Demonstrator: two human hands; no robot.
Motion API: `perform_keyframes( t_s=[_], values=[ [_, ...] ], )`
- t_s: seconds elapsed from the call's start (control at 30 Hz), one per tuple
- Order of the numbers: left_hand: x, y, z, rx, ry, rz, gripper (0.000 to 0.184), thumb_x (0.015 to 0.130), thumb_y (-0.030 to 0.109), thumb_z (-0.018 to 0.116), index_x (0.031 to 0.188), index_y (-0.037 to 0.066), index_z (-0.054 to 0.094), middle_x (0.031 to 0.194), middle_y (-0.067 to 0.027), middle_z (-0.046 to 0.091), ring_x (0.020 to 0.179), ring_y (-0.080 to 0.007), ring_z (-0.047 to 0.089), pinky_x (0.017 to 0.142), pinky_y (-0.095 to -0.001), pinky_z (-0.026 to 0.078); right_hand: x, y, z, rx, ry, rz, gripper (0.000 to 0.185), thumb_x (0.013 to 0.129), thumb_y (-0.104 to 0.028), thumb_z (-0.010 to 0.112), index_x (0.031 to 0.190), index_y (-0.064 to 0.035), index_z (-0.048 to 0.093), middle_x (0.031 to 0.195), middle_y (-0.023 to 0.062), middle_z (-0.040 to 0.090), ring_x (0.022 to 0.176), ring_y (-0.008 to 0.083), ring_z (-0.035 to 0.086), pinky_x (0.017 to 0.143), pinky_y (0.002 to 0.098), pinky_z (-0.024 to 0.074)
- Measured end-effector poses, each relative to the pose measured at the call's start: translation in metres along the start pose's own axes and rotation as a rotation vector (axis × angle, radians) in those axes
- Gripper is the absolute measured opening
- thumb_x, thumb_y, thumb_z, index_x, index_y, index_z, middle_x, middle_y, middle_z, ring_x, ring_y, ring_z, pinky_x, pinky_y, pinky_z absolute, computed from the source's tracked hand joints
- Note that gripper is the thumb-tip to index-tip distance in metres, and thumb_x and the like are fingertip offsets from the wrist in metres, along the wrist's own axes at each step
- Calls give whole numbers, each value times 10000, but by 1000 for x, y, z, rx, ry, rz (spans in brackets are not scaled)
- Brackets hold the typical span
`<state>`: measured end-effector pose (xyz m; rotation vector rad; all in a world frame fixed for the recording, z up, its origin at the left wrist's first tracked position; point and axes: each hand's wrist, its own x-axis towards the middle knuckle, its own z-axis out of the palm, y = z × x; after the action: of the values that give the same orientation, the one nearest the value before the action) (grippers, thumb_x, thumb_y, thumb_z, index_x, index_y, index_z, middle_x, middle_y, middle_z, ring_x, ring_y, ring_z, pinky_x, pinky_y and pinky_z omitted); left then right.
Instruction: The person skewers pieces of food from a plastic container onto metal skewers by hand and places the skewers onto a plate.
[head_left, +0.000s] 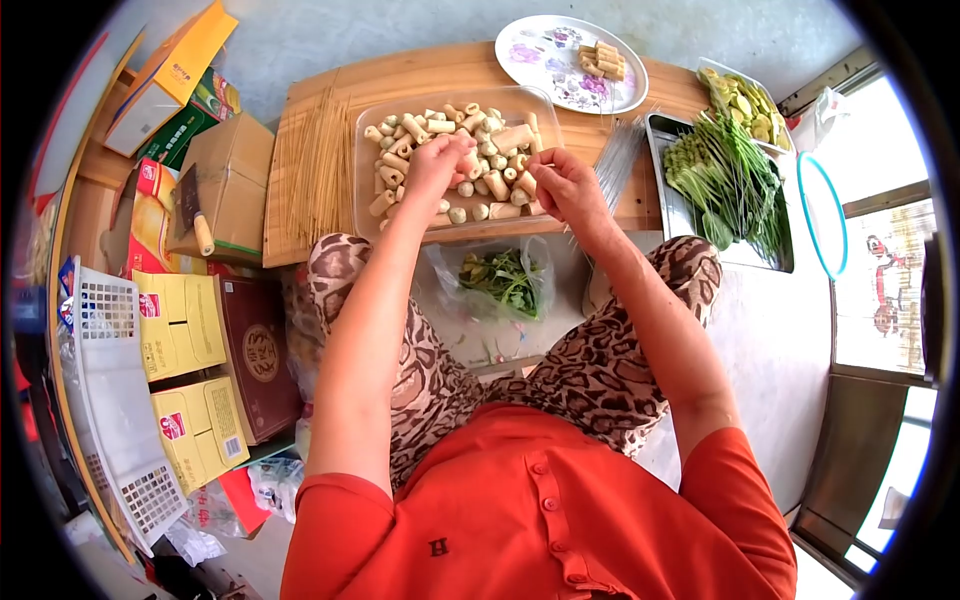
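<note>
Hollow tubes (pixel 497 185) crowd a plastic tub (pixel 358 175) beneath pinching hands (pixel 443 166) (pixel 571 188), what they grasp unclear.

A hand could pass along the strip of wooden table (pixel 430 72) beyond the plastic bin (pixel 358 168), as far as the plate (pixel 540 88). Bamboo sticks (pixel 318 170) crowd the bin's left; wiry skewers (pixel 622 160) and a metal tray (pixel 683 215) obstruct its right.
</note>
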<state>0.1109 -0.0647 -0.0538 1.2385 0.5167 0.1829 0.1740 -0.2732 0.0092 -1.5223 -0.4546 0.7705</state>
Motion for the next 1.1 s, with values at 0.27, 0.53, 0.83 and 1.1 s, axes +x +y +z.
perform_keyframes(
  t_s=[0.27, 0.53, 0.83, 1.1],
  values=[
    [-13, -30, 15, 1417, 34, 497, 337, 800, 43, 611, 1130, 108, 599, 1295, -118, 482, 1078, -318, 556, 878, -414, 461, -7, -5, -3, -8, 18, -12, 130, 931, -165, 523, 917, -38, 544, 562, -40, 463, 460, 27, 370, 409, 187, 275],
    [6, -20, 19, 553, 152, 258, 225, 812, 91, 657, 1010, 24, 574, 999, -94, 604, 831, -169, 619, 670, -278, 510, -11, 0, -9, -14, -12, 3, 130, 930, -165, 523, 902, -39, 534, 556, -42, 458, 461, 25, 378, 410, 191, 278],
    [-5, 7, 2, -385, 157, 6, 221, 900, 88, 571, 1084, -30, 542, 991, -121, 613, 824, -198, 634, 704, -302, 552, -14, 11, 0, -151, -96, -18, 132, 913, -145, 528, 897, -15, 546, 540, -30, 462, 466, 51, 418, 422, 213, 315],
    [-4, 5, -9, -460, 118, -1, 208, 902, 115, 582, 1066, -12, 565, 988, -120, 625, 841, -206, 634, 741, -314, 550, -9, 18, 2, -222, -121, -50, 139, 904, -137, 521, 883, -1, 544, 544, -12, 479, 466, 55, 428, 421, 227, 319]
  ],
)
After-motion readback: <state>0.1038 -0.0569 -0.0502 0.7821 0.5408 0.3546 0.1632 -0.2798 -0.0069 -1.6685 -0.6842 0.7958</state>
